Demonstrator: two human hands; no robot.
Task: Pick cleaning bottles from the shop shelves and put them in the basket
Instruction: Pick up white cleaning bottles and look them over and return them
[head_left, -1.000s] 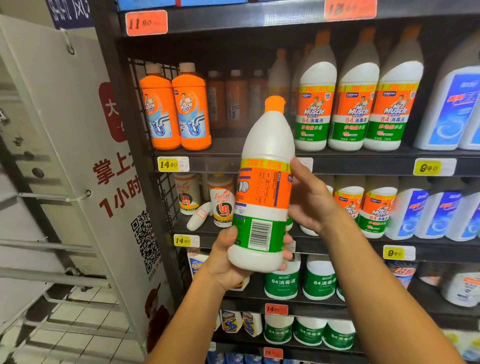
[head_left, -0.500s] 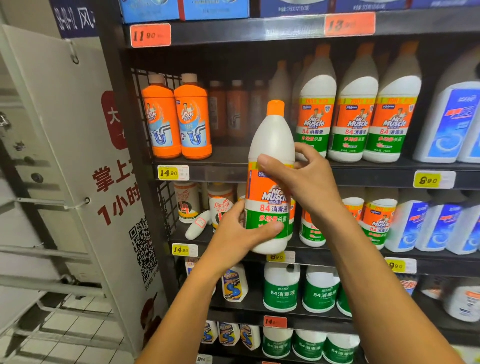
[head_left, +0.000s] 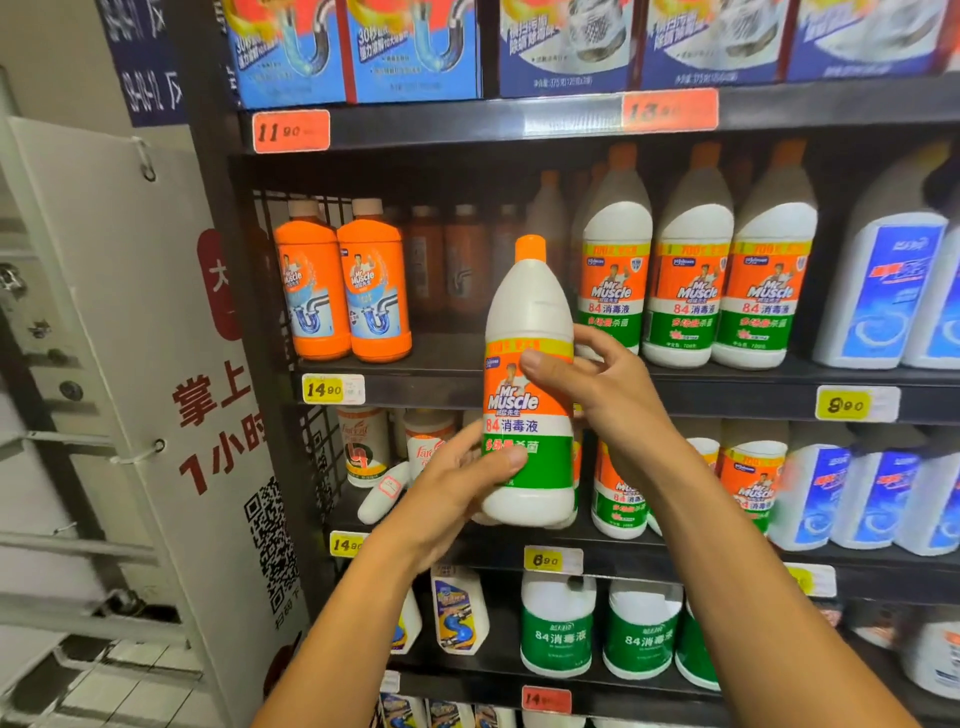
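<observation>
A white Mr Muscle bottle (head_left: 527, 312) with an orange cap and an orange-and-green label is held upright in front of the shelves, label facing me. My left hand (head_left: 457, 488) grips its lower part from the left, thumb across the green band. My right hand (head_left: 597, 384) holds its middle from the right, thumb on the orange label. Three matching bottles (head_left: 691, 280) stand on the shelf behind. No basket is in view.
Dark shelves (head_left: 675, 395) carry two orange drain-cleaner bottles (head_left: 343, 291), blue-labelled white bottles (head_left: 893, 291) at right, green 84 bottles (head_left: 556, 629) lower down and boxes (head_left: 353, 47) on top. A white sign board (head_left: 171, 395) stands at left.
The bottle has been turned from its barcode side to its front label and lifted slightly. The view has moved closer to the shelves and tilted upward.
</observation>
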